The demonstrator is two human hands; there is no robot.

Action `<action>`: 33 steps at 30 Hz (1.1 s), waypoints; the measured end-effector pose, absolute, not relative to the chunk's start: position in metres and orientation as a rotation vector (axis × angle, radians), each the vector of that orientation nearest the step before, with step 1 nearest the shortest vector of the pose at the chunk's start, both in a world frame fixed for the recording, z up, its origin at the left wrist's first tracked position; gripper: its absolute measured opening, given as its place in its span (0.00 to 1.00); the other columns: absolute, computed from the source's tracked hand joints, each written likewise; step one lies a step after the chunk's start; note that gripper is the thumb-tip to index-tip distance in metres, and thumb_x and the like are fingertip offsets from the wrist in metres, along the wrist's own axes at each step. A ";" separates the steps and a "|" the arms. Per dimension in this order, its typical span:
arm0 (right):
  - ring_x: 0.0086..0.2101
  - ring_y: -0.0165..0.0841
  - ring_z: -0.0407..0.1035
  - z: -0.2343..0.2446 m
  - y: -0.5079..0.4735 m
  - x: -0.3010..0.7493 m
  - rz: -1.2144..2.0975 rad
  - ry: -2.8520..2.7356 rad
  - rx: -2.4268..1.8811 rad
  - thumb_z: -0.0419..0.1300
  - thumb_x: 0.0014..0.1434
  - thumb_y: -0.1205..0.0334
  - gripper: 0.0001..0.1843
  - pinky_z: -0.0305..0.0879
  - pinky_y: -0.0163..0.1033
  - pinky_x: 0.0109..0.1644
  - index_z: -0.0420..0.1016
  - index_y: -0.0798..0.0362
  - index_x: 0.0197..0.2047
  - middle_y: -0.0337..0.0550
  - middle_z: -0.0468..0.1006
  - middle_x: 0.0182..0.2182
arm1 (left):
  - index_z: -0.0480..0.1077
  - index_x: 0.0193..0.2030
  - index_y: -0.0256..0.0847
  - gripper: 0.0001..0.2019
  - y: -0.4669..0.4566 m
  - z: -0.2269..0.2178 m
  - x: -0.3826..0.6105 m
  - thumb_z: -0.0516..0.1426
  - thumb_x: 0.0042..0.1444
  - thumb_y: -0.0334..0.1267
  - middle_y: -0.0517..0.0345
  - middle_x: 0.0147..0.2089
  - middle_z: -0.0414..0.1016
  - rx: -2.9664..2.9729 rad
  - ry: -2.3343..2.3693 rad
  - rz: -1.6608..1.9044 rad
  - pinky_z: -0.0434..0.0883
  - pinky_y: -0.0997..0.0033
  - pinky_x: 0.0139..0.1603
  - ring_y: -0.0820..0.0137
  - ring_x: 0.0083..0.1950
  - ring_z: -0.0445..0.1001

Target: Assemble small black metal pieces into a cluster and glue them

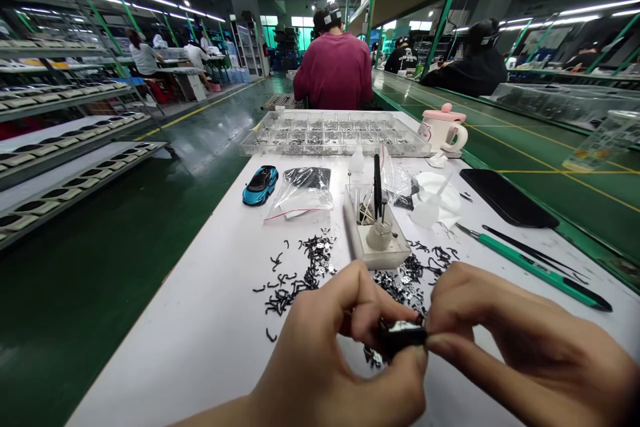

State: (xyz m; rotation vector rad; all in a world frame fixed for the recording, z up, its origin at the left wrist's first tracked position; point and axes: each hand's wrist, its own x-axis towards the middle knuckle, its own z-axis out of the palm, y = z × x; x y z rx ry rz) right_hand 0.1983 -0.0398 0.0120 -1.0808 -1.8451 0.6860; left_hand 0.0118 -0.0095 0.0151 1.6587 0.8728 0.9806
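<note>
A small black part with a shiny silvery face [404,336] is pinched between the thumb and fingers of my left hand [335,347]. My right hand [520,340] closes its thumb and index finger on the right end of the same part. Whether a smaller piece sits between those right fingertips cannot be made out. Under and beyond the hands lie loose black curved pieces [285,297] and small black-and-silver pieces [393,287]. Just past my fingers stands a whitish holder [385,257] with a small jar [380,235] and upright thin tools.
A blue toy car [261,185] and a clear bag [303,193] lie left. At right are a green-handled knife [540,267], black tweezers [530,250], a phone [507,197] and a squeeze bottle [427,210]. Behind stand a compartment tray [335,147] and a lidded mug [441,130].
</note>
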 end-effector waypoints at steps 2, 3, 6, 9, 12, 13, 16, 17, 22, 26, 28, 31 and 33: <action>0.28 0.29 0.69 0.012 -0.037 0.198 0.760 -1.785 -1.142 0.60 0.63 0.58 0.04 0.65 0.31 0.30 0.72 0.43 0.34 0.35 0.71 0.27 | 0.55 0.23 0.41 0.16 -0.006 0.018 0.012 0.62 0.45 0.29 0.63 0.28 0.71 1.465 0.864 0.837 0.66 0.79 0.26 0.77 0.26 0.64; 0.28 0.29 0.68 0.011 -0.037 0.198 0.812 -1.748 -1.175 0.61 0.62 0.57 0.05 0.64 0.30 0.29 0.73 0.44 0.33 0.35 0.70 0.26 | 0.55 0.24 0.40 0.15 -0.004 0.019 0.012 0.62 0.45 0.29 0.64 0.29 0.71 1.379 0.852 0.791 0.65 0.81 0.27 0.78 0.26 0.63; 0.24 0.27 0.63 0.008 -0.039 0.199 1.004 -1.624 -1.261 0.62 0.61 0.52 0.08 0.62 0.29 0.25 0.73 0.46 0.34 0.36 0.68 0.26 | 0.53 0.26 0.40 0.17 -0.002 0.021 0.013 0.61 0.44 0.27 0.66 0.30 0.69 1.185 0.824 0.694 0.63 0.85 0.27 0.80 0.27 0.61; 0.24 0.28 0.62 0.005 -0.040 0.201 1.197 -1.550 -1.287 0.61 0.61 0.49 0.09 0.62 0.28 0.23 0.73 0.45 0.38 0.36 0.68 0.26 | 0.52 0.26 0.40 0.18 0.001 0.022 0.014 0.61 0.43 0.26 0.68 0.28 0.67 1.090 0.802 0.656 0.59 0.85 0.24 0.82 0.25 0.59; 0.24 0.27 0.64 0.002 -0.038 0.203 1.370 -1.511 -1.268 0.60 0.63 0.49 0.09 0.62 0.27 0.24 0.71 0.43 0.41 0.35 0.66 0.24 | 0.53 0.28 0.40 0.18 0.002 0.020 0.013 0.63 0.43 0.29 0.67 0.30 0.68 1.039 0.812 0.606 0.59 0.82 0.25 0.80 0.25 0.63; 0.24 0.27 0.64 0.001 -0.038 0.203 1.405 -1.493 -1.269 0.59 0.63 0.49 0.09 0.62 0.27 0.24 0.71 0.43 0.41 0.34 0.66 0.23 | 0.54 0.28 0.40 0.17 0.002 0.020 0.013 0.63 0.43 0.30 0.66 0.30 0.68 1.021 0.824 0.586 0.60 0.81 0.26 0.78 0.26 0.66; 0.24 0.27 0.64 0.000 -0.037 0.202 1.411 -1.474 -1.264 0.59 0.63 0.49 0.09 0.62 0.27 0.24 0.72 0.43 0.41 0.34 0.66 0.23 | 0.57 0.29 0.41 0.17 0.002 0.018 0.014 0.64 0.40 0.30 0.67 0.26 0.67 0.947 0.824 0.563 0.63 0.79 0.28 0.75 0.27 0.69; 0.24 0.27 0.64 0.001 -0.036 0.202 1.390 -1.482 -1.262 0.59 0.63 0.49 0.08 0.63 0.27 0.24 0.72 0.43 0.41 0.35 0.66 0.23 | 0.57 0.29 0.41 0.16 0.003 0.019 0.015 0.63 0.40 0.29 0.67 0.25 0.67 0.921 0.812 0.564 0.64 0.79 0.29 0.75 0.27 0.70; 0.25 0.25 0.65 0.005 -0.035 0.200 1.234 -1.580 -1.191 0.59 0.64 0.54 0.04 0.63 0.25 0.24 0.75 0.39 0.41 0.35 0.69 0.28 | 0.56 0.27 0.41 0.16 0.005 0.022 0.016 0.60 0.39 0.24 0.67 0.24 0.70 0.814 0.747 0.577 0.67 0.80 0.30 0.76 0.27 0.72; 0.25 0.25 0.67 0.007 -0.033 0.200 1.176 -1.602 -1.167 0.60 0.64 0.56 0.04 0.64 0.25 0.23 0.76 0.41 0.41 0.36 0.71 0.29 | 0.54 0.26 0.40 0.21 0.007 0.022 0.016 0.64 0.37 0.21 0.67 0.24 0.71 0.749 0.703 0.561 0.67 0.81 0.30 0.76 0.26 0.72; 0.25 0.25 0.67 0.006 -0.032 0.201 1.188 -1.609 -1.158 0.60 0.64 0.56 0.04 0.64 0.25 0.23 0.76 0.43 0.41 0.37 0.72 0.30 | 0.53 0.25 0.40 0.22 0.008 0.021 0.017 0.65 0.37 0.23 0.66 0.24 0.71 0.726 0.686 0.554 0.68 0.81 0.29 0.76 0.26 0.72; 0.26 0.27 0.67 0.003 -0.032 0.203 1.259 -1.596 -1.158 0.59 0.64 0.55 0.05 0.64 0.26 0.24 0.74 0.44 0.40 0.37 0.72 0.29 | 0.53 0.26 0.40 0.22 0.009 0.019 0.016 0.67 0.40 0.27 0.67 0.25 0.70 0.718 0.688 0.527 0.68 0.80 0.30 0.77 0.26 0.71; 0.26 0.27 0.66 0.001 -0.032 0.203 1.328 -1.560 -1.166 0.59 0.64 0.54 0.05 0.65 0.26 0.25 0.73 0.45 0.39 0.37 0.71 0.27 | 0.55 0.27 0.40 0.20 0.009 0.017 0.015 0.66 0.41 0.29 0.66 0.26 0.70 0.720 0.695 0.491 0.68 0.79 0.32 0.77 0.27 0.71</action>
